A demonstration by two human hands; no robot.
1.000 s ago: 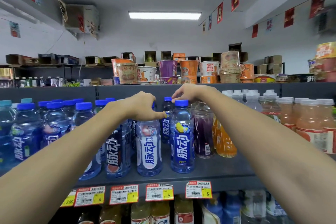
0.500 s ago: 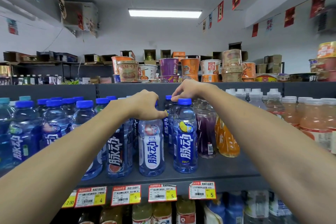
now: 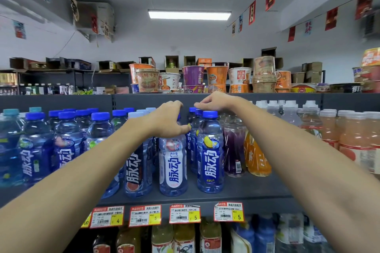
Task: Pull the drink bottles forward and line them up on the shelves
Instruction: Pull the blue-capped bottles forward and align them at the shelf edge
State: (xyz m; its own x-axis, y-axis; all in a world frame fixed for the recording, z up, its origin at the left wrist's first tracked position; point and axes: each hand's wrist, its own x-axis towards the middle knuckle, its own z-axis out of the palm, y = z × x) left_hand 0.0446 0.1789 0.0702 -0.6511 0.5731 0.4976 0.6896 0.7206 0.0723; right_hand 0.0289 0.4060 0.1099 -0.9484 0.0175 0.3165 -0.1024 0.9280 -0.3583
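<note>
Store shelf mid-restock: a dark grey shelf (image 3: 248, 190) carries rows of blue-capped drink bottles (image 3: 67, 141) across its left half. Near the middle of the front edge, a white-labelled bottle (image 3: 173, 166) and a blue-labelled bottle (image 3: 210, 156) stand side by side, a rear bottle (image 3: 192, 116) behind them. To the right stand a purple bottle (image 3: 234, 146), an orange bottle (image 3: 258, 158) and pink juice bottles (image 3: 352, 141). Price tags (image 3: 184, 214) line the front edge.
</note>
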